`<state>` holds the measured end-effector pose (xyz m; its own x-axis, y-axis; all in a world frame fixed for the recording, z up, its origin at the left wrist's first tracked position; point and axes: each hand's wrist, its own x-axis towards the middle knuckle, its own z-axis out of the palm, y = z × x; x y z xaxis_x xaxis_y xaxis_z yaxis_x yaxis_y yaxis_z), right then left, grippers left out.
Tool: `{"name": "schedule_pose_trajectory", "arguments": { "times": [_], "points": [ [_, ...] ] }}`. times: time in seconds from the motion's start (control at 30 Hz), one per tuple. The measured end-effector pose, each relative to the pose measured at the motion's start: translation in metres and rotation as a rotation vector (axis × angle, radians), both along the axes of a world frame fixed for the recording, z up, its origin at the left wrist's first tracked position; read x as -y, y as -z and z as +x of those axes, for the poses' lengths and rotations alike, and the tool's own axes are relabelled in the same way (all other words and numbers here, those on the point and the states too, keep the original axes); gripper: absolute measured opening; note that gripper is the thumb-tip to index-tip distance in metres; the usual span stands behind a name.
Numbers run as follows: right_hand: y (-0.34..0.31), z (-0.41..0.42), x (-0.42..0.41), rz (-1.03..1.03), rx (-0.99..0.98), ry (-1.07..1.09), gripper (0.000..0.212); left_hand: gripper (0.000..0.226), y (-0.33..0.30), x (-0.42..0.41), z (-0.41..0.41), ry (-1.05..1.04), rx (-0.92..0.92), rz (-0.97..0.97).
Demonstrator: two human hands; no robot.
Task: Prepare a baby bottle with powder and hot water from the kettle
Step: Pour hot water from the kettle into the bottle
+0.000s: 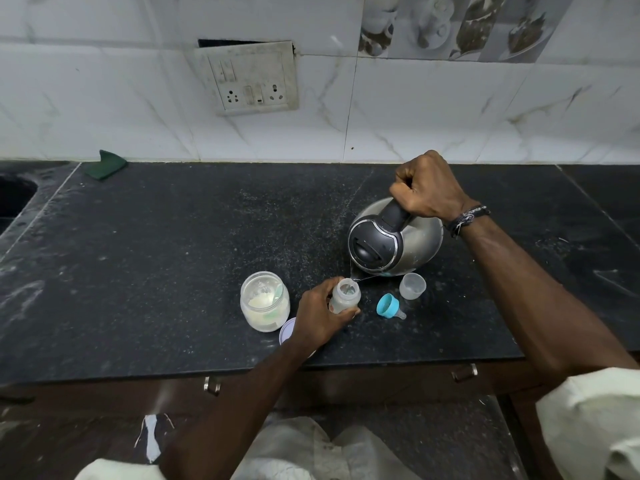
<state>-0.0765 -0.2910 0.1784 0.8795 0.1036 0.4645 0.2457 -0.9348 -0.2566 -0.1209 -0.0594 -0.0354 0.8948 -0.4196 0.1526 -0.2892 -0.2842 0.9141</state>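
Right hand fisted round black handle of tilted steel kettle, spout over small clear baby bottle gripped by left hand near front edge of black stone counter, open powder jar just left, blue teat ring & clear cap right, open room at back-left.

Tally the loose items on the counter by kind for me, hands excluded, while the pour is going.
Kettle: 1
Baby bottle: 1
Blue teat ring: 1
Clear bottle cap: 1
Powder jar: 1
Jar lid: 1
Green cloth: 1
Total: 7
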Motion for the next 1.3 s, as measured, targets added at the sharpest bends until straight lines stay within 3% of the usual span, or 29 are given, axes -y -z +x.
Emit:
{"name": "schedule_pose_trajectory", "arguments": {
  "times": [0.6, 1.0, 1.3],
  "points": [
    [0.003, 0.002, 0.007, 0.032, -0.005, 0.009, 0.032, 0.061, 0.000, 0.000, 0.000, -0.002, -0.007, 0.024],
    [0.013, 0.014, 0.020, 0.265, -0.036, 0.042, 0.031, 0.059, 0.001, 0.000, 0.000, -0.007, -0.026, -0.001],
    [0.019, 0.041, 0.038, 0.532, 0.006, 0.214, 0.035, 0.056, 0.000, -0.001, 0.000, -0.006, -0.012, -0.003]
  ]
}}
